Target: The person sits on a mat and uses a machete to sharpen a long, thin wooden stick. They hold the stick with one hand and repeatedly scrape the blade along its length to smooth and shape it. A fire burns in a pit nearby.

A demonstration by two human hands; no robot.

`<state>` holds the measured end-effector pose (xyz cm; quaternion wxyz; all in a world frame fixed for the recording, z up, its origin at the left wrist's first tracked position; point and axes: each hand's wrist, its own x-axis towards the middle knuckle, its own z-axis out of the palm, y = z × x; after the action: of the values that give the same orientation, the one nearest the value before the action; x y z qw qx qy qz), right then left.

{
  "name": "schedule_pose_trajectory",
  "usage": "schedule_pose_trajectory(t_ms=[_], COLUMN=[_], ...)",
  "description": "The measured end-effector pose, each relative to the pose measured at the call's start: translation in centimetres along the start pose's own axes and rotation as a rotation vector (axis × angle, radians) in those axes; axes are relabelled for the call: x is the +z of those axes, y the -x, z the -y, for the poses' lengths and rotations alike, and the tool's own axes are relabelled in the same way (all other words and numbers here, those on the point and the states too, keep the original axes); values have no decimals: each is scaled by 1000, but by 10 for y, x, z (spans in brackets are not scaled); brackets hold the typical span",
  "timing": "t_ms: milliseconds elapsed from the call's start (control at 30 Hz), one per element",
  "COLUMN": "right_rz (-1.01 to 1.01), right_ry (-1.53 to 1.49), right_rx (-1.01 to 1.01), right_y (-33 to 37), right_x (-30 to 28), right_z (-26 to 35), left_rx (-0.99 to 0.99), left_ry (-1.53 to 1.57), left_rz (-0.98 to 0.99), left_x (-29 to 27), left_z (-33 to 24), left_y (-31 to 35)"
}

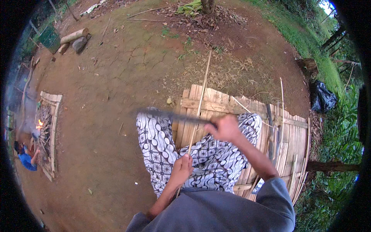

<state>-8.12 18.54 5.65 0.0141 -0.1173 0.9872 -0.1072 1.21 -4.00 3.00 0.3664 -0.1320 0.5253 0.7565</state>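
Observation:
My left hand (pixel 181 169) is closed around a long, thin pale bamboo strip (pixel 202 91), low over my lap. The strip runs forward past the woven bamboo mat, and its lower end passes beneath my forearm. My right hand (pixel 225 128) grips the handle of a long dark machete (pixel 170 115), smeared by motion. The blade points left across the strip, above my knees; whether it touches the strip I cannot tell. Black-and-white patterned trousers (pixel 210 162) cover my bent legs.
Under me lies the flattened bamboo mat (pixel 293 131), with dark flat pieces (pixel 270 131) on it. Thin shavings (pixel 232 71) litter the soil ahead. Far left, a person in blue (pixel 28 160) is beside a smoking fire (pixel 39 124). A black plastic bag (pixel 323 96) is at right.

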Motion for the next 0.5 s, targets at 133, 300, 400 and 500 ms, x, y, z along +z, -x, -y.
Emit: schedule_pose_trajectory(t_ms=[133, 300, 400, 500], right_rz=[-54, -142, -400, -422], right_ry=[-72, -207, -185, -318], right_rx=[-411, 545, 645, 682], right_y=[14, -66, -71, -54], right_x=[6, -29, -47, -28], right_z=[18, -112, -181, -177], left_rx=[-19, 89, 246, 148], left_ry=[-10, -243, -441, -354], left_rz=[-39, -53, 45, 72], left_x=[-3, -10, 1, 0], left_z=[3, 25, 39, 39], left_y=[2, 46, 40, 28])
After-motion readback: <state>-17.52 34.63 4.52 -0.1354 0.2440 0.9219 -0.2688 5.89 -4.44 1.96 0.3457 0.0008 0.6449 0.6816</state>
